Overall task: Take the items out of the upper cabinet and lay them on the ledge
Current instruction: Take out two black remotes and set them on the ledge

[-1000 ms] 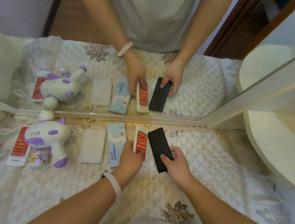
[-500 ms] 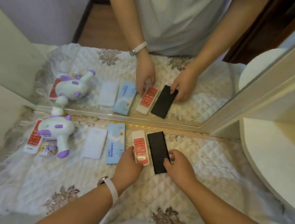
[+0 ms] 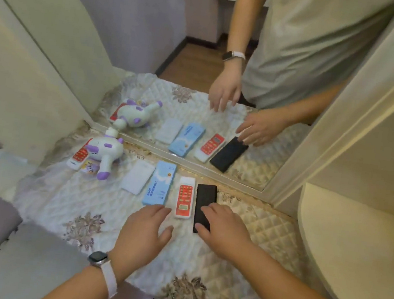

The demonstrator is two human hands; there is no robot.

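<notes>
Nothing here reads clearly. The light-blue box [image 3: 159, 184] at mid-frame carries a line of white print along its length, too small to make out. The red-faced remote [image 3: 184, 200] beside it and the second red-faced remote [image 3: 79, 156] at left show only blurred key markings.

The light is soft and warm, a bit dim. Everything looks slightly blurry. Straight walls bend near the edges. Only faint shadows lie under the hands.

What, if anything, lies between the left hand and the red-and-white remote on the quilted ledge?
Nothing visible does. The left hand is open, just short of the near end of the red-and-white remote, with only bare quilted cloth around them. The blue box lies beside the remote, not between.
</notes>
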